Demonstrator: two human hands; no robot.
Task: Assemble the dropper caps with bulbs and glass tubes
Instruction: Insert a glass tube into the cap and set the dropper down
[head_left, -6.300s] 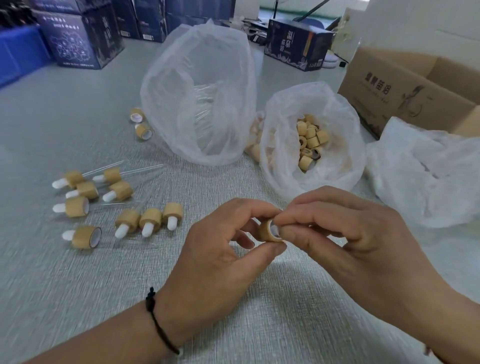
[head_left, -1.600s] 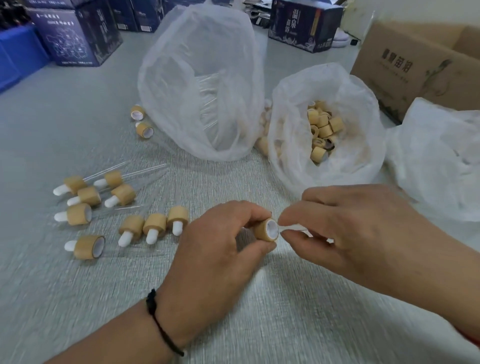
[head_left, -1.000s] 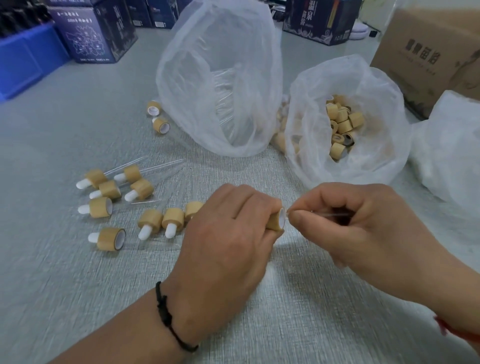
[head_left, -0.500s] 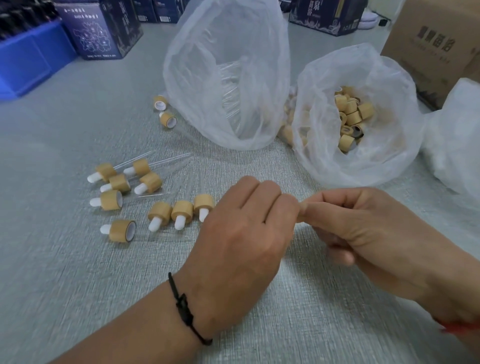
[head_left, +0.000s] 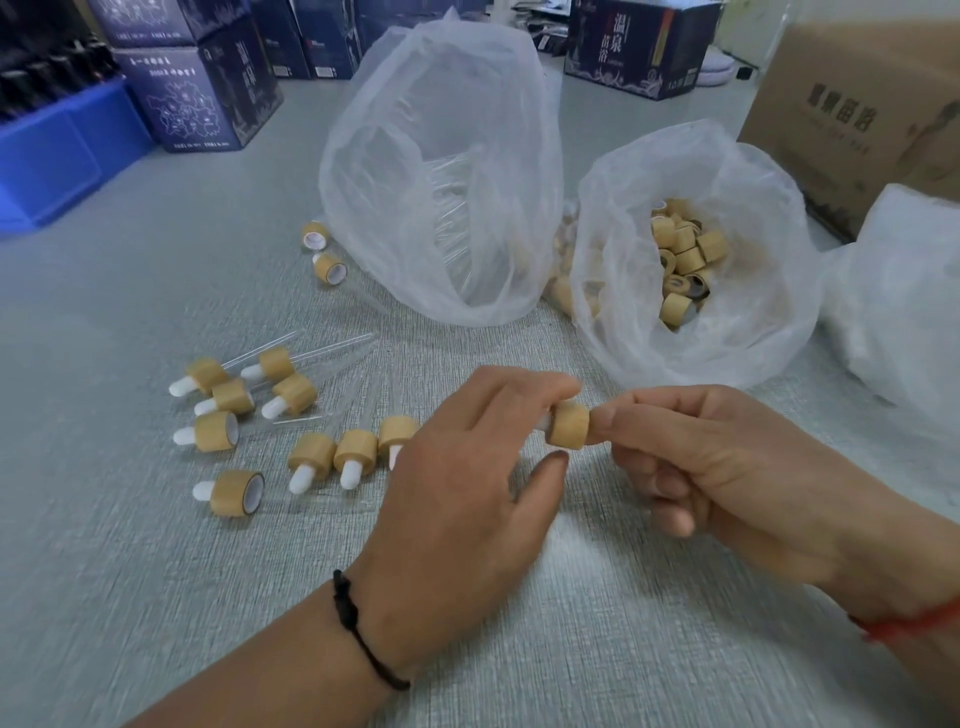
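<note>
- The glass tube cannot be made out; whatever the right hand (head_left: 727, 467) holds beyond the cap is hidden inside its curled fingers (head_left: 670, 415).
- The white bulb (head_left: 544, 422) on the cap's left end is mostly covered by the left hand (head_left: 467, 467); only a sliver shows.
- The cap (head_left: 569, 426), wood-coloured and round, sits in the air between the two hands, above the surface (head_left: 156, 571), its long axis running left to right, bulb end toward the left hand.
- The left fingers (head_left: 519, 387) curl over the bulb end, with the thumb spread below and apart from the cap; the right thumb and forefinger press together against the cap's right face, pinching something unseen.
- Left of the left fingers lies a cluster of finished droppers (head_left: 244, 400), some with thin clear tubes pointing away toward the bags.
- Beyond the fingers stand two clear bags: the tube bag (head_left: 441, 171) and the cap bag (head_left: 691, 260), loose caps visible inside it.
- The surface is grey and textured; dark blue boxes (head_left: 197, 98), a blue bin (head_left: 57, 156) and a cardboard box (head_left: 857, 114), cut off at the frame edge, sit at the far side.
</note>
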